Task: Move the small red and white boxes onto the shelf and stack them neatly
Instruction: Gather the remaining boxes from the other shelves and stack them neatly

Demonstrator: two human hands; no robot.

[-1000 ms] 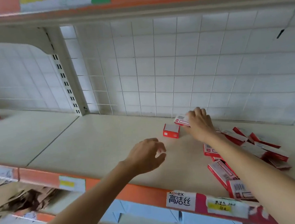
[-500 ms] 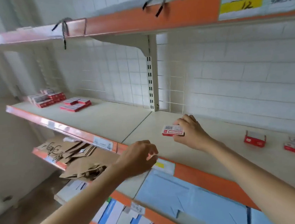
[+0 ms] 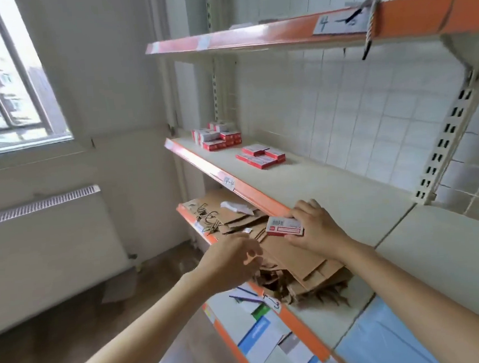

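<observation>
Print on the box [image 3: 284, 226] is too small to read. The right hand [image 3: 316, 227] hides the box's right end. The left hand [image 3: 233, 263] is motion-blurred, fingers indistinct. Both forearms are cut off by the bottom edge. The far stack [image 3: 217, 135] cannot be counted.

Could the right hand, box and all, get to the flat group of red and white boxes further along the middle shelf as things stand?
Probably yes. The right hand grips a box at the shelf's front edge, and bare shelf lies between it and the flat group. Whether the arm stretches that far is unclear.
</observation>
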